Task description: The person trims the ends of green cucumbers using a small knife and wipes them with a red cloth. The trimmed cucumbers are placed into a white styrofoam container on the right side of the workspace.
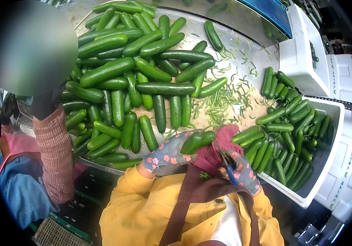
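Observation:
My left hand [172, 152], in a grey glove with a pink flower print, holds cucumbers [197, 141] near the table's front edge; how many is hard to tell. In my right hand [240, 172], gloved alike, is a pair of scissors [230, 172] with blue handles, the blades pointing up and left towards the stem end of the cucumbers. A dark red cloth [208, 158] lies between and behind both hands. Cut stems [222, 104] are strewn over the metal table beyond them. A large heap of cucumbers [108, 72] spreads over the table's left half.
At my right a white foam box [326, 181] holds many cucumbers, some spilling over its left side. Another foam box [302, 70] stands tilted behind it. A co-worker's sleeved arm [54, 153] is at the left, above a crate [56, 233]. A lone cucumber [213, 35] lies farther back.

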Available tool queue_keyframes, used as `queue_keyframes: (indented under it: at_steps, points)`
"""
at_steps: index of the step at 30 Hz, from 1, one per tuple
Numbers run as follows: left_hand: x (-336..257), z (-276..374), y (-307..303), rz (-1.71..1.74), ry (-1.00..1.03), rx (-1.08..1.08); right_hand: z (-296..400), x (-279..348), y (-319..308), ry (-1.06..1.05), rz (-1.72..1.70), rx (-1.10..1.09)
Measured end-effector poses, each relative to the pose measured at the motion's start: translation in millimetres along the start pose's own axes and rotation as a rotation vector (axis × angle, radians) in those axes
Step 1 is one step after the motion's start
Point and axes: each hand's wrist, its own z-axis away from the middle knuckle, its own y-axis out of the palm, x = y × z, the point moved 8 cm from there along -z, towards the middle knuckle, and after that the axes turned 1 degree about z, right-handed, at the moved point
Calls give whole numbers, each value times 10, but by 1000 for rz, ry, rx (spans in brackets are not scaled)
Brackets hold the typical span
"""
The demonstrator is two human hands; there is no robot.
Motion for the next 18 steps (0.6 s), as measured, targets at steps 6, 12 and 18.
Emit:
queue_keyframes:
  at_steps: [6,12,18]
  points:
    - [-48,19,109,-117,17,76,67,-376,214,349,-341,163]
    - [-109,97,112,-142,75,118,91,-294,305,461,-799,91]
    - [21,103,188,-111,23,102,121,-424,305,363,-168,151]
